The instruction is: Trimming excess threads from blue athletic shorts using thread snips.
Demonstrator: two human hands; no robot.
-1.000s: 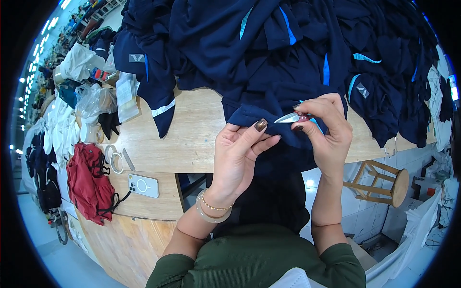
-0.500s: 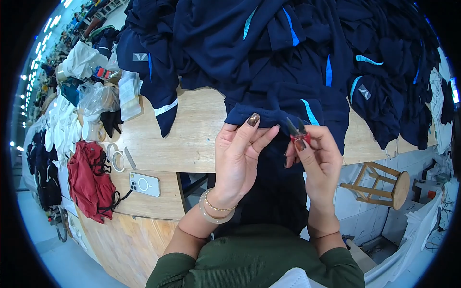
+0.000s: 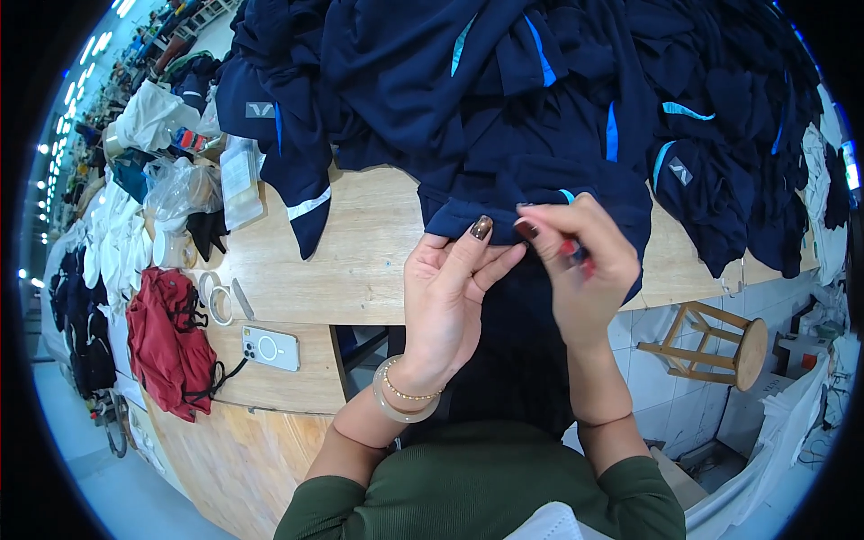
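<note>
Both hands met at the near edge of a pale wooden worktable [image 3: 360, 261], over the hem of a dark navy garment with light blue trim [image 3: 531, 202] that hung off the table edge toward the person. The left hand [image 3: 447, 301] was turned palm up, its fingers loosely open and curved, the thumb with its dark polished nail pressing on the navy cloth at the hem. The right hand [image 3: 576, 261] was curled shut around a small red-handled tool [image 3: 571, 249], mostly hidden by the fingers, so its kind could not be told; its fingertips touched the same hem just beside the left thumb. A pale bangle and a beaded bracelet [image 3: 400, 400] circled the left wrist.

Behind the hands, a large heap of more navy garments [image 3: 504, 81] covered the far half of the table. To the left lay a white phone [image 3: 270, 348], a crumpled red cloth [image 3: 166, 337] and a roll of clear tape [image 3: 216, 299]. A wooden stool [image 3: 724, 346] stood on the floor at the right.
</note>
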